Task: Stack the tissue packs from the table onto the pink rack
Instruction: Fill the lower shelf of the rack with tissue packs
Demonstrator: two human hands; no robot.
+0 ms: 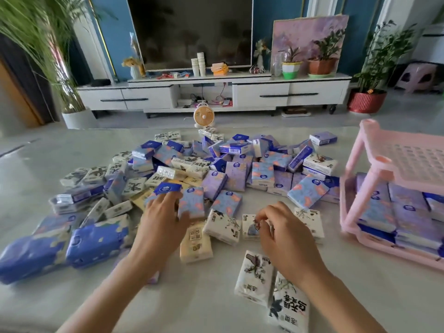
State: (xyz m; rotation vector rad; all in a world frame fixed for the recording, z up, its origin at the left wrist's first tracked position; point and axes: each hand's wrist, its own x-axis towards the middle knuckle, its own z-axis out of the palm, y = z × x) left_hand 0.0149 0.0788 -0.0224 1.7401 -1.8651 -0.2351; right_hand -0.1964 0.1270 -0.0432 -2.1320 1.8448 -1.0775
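Tissue packs (236,174) are still mostly heaped loose across the pale counter (192,296), with the pink rack (371,179) off at the right edge and its lower shelf (408,257) already packed with lavender ones laid flat. The left hand (163,215) has its fingers (165,199) draped over a blue-topped pack (168,187). It's blurry, so I honestly can't tell if it's gripped or just touched. The right hand (286,239) is curled, and its fingertips look to be pinching a white pack (249,233) by its edge. My take: these are soft, crinkly plastic-wrapped bricks, so they're squashy and slippery, and an edge pinch will let one swing or slip. Better to grab across the broad faces. Sort by print too, since same-size packs should sit flush, and lay them flat so rows don't slump. The perforated top shelf (413,162) looks like rigid plastic, so it should carry a neat layer fine.
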